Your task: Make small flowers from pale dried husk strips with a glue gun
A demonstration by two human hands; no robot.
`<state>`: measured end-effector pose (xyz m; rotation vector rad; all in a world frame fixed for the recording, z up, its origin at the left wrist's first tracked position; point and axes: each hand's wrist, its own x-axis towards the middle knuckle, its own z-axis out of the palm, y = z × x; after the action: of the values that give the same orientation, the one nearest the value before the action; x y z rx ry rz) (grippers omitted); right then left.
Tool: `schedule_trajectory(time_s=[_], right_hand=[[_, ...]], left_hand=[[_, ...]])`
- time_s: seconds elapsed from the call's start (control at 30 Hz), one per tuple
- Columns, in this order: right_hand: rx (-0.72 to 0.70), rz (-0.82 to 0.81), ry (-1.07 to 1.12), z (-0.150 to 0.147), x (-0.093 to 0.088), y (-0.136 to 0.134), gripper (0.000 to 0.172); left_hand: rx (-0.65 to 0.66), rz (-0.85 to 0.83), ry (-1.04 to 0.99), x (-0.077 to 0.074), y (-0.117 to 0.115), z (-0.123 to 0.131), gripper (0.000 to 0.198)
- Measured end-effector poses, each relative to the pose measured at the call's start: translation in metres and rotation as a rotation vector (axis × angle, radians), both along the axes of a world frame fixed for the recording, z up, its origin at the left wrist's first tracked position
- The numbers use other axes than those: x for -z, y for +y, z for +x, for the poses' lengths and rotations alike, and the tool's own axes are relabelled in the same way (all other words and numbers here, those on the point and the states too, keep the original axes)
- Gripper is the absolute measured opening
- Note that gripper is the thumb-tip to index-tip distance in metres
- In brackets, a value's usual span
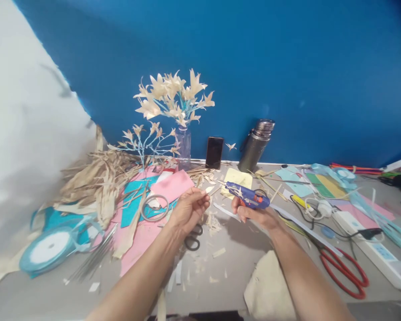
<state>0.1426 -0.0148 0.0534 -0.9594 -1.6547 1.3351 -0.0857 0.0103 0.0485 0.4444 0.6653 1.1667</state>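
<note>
My left hand (191,206) pinches a small pale petal-shaped piece (209,190) between thumb and fingertips. My right hand (250,214) is wrapped round the grip of a blue glue gun (247,194), whose nozzle points left toward the held piece, apart from it. Black-handled scissors (192,240) lie under my left wrist, partly hidden. Pale trimmings (214,223) are scattered on the table between my hands. A yellow paper piece (238,179) lies behind the glue gun. Beyond my hands, pale flowers (175,91) on blue stems stand in a clear bottle (183,147).
Dried husks (103,178) and a blue ribbon spool (50,247) lie at left. A phone (214,152) and a tilted thermos (258,145) lean at the blue wall. Red-handled scissors (345,274), cables and a white power strip (370,249) occupy the right.
</note>
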Motion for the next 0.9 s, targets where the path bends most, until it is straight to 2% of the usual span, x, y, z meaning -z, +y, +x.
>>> schedule_trajectory(time_s=[0.13,0.33,0.63,0.9], right_hand=[[-0.007,-0.004,-0.051,-0.004,0.0,0.0,0.032],[-0.028,-0.022,-0.129,-0.001,-0.002,0.0,0.031],[-0.012,-0.035,-0.154,-0.003,-0.008,-0.002,0.027],[-0.026,0.002,-0.141,-0.002,-0.011,-0.004,0.032]], left_hand=[[0.032,-0.073,-0.027,-0.002,-0.003,0.005,0.017],[0.031,-0.09,-0.071,-0.005,-0.005,0.005,0.016],[0.032,-0.066,-0.123,-0.005,-0.005,0.003,0.017],[0.031,-0.009,-0.083,-0.002,-0.005,0.002,0.022]])
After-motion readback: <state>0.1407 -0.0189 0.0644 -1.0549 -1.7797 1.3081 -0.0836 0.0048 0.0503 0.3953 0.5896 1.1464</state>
